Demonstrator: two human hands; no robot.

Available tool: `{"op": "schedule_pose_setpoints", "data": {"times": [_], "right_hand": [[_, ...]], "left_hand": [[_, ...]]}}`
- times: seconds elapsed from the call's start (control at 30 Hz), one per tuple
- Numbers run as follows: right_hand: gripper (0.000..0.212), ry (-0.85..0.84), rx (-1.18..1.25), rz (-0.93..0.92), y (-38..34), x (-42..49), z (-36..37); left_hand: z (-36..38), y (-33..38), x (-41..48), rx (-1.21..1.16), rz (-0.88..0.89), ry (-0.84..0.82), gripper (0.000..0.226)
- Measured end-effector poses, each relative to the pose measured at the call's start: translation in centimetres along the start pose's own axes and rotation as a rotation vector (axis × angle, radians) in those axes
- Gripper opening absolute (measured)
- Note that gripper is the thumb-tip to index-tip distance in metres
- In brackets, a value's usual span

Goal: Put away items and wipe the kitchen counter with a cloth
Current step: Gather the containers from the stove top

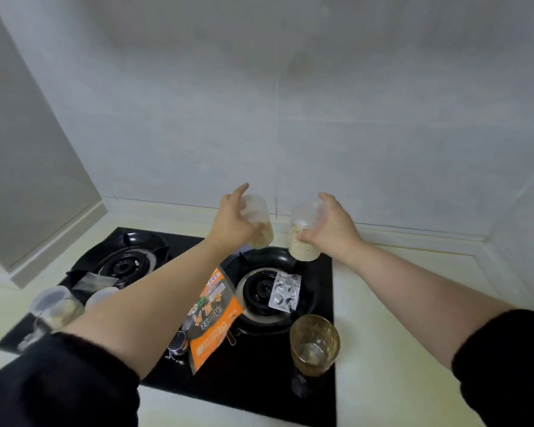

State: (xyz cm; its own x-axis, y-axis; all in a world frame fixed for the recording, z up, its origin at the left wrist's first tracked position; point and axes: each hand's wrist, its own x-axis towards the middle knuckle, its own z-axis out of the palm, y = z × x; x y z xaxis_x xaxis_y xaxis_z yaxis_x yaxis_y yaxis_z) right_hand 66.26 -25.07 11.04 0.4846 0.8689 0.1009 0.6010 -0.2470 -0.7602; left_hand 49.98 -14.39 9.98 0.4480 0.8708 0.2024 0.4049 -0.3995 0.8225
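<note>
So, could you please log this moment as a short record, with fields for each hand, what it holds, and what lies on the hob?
left hand: grips the left jar, clear, part-filled with pale contents
right hand: grips the right jar, same kind
jars: side by side, apart, held up over the back of the hob
right burner: blister pack lying on it
between burners: orange packet
hob front right: amber glass, upright
hob left edge: clear tubs
</note>
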Motion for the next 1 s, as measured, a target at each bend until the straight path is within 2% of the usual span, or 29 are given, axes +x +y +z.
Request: {"op": "schedule_pose_setpoints", "data": {"times": [0.13,0.27,0.4,0.53,0.6,0.67,0.8,0.87,0.93,1.0], "right_hand": [[0.088,0.068,0.173,0.048,-0.1,-4.7,-8.9],[0.061,0.129,0.329,0.034,0.0,-10.3,-17.5],[0.064,0.098,0.528,0.004,-1.0,-15.1,-25.3],[0.041,0.140,0.627,-0.127,-3.4,-18.1,-31.9],[0.023,0.185,0.605,-0.202,-5.4,-18.9,-35.3],[0.022,0.242,0.570,-0.260,-7.8,-19.5,-38.2],[0.027,0.302,0.570,-0.394,-12.9,-20.4,-42.9],[0.032,0.318,0.593,-0.472,-15.2,-20.9,-44.5],[0.035,0.328,0.601,-0.542,-17.8,-20.9,-46.0],[0.040,0.358,0.577,-0.580,-20.1,-20.7,-47.0]], "left_hand": [[2.6,8.3,-3.5,-0.310,-0.020,-0.096,0.074],[4.8,17.2,-7.2,-0.389,0.071,-0.177,0.067],[5.9,26.5,-10.6,-0.471,0.201,-0.189,0.069],[5.6,34.6,-12.4,-0.531,0.270,-0.151,0.076],[4.8,38.1,-12.5,-0.530,0.292,-0.106,0.058],[3.6,41.2,-12.6,-0.542,0.303,-0.077,0.043],[0.5,47.0,-12.8,-0.499,0.427,-0.025,0.052],[-1.3,49.7,-13.3,-0.505,0.492,-0.007,0.066],[-3.4,52.3,-13.6,-0.507,0.539,-0.052,0.088],[-5.2,54.4,-13.7,-0.508,0.535,-0.140,0.094]]}}
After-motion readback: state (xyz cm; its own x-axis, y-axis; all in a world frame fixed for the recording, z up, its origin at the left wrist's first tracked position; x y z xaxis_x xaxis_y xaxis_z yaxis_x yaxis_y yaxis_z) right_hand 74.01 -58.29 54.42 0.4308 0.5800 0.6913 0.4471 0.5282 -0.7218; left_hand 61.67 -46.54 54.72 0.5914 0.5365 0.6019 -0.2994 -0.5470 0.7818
